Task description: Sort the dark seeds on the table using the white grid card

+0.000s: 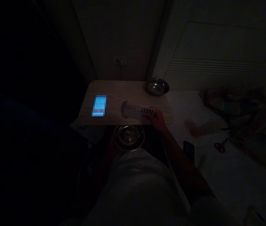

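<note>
The scene is very dark. My right hand (156, 119) is closed on the right end of a long white slotted plastic piece (136, 111), whose exact kind I cannot make out. Its left end lies by a scatter of small dark grains (124, 108) on the small wooden table (114, 89). Just below the table's front edge, my left hand (114, 142) grips the left side of a shiny metal bowl (129, 138). Small bits seem to lie inside that bowl. Shadow hides most of the left fingers.
A lit phone (99, 105) lies on the table's left part. At the back right corner stands another metal bowl (157, 87). To the right, a dark phone (189, 150) and red-handled scissors (219, 147) rest on a white surface. A plugged socket (119, 60) is behind.
</note>
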Demonstrator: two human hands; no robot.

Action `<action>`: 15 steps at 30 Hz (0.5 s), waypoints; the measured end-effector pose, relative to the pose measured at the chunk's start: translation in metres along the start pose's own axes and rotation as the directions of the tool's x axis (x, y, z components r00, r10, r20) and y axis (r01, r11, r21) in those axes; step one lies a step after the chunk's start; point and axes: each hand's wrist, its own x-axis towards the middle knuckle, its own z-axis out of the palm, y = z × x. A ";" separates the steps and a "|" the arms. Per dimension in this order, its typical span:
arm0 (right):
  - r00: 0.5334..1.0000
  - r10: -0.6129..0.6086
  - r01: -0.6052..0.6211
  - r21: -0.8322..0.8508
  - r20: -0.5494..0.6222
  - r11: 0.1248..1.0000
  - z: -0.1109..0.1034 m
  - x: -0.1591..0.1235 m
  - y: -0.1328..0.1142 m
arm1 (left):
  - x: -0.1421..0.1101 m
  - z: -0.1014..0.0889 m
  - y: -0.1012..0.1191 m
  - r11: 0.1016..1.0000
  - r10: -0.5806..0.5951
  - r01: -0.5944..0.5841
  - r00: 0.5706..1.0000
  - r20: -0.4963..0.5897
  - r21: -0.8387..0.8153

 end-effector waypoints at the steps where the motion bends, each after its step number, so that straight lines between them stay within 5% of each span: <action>1: 1.000 0.001 -0.001 -0.001 0.013 1.000 0.001 0.000 0.000 | 0.000 0.000 0.000 1.000 0.004 -0.004 1.000 -0.003 0.005; 15: 0.999 0.037 -0.037 -0.002 -0.035 0.999 0.000 -0.003 0.004 | 0.015 -0.014 -0.004 0.987 -0.153 0.152 0.988 -0.013 -0.053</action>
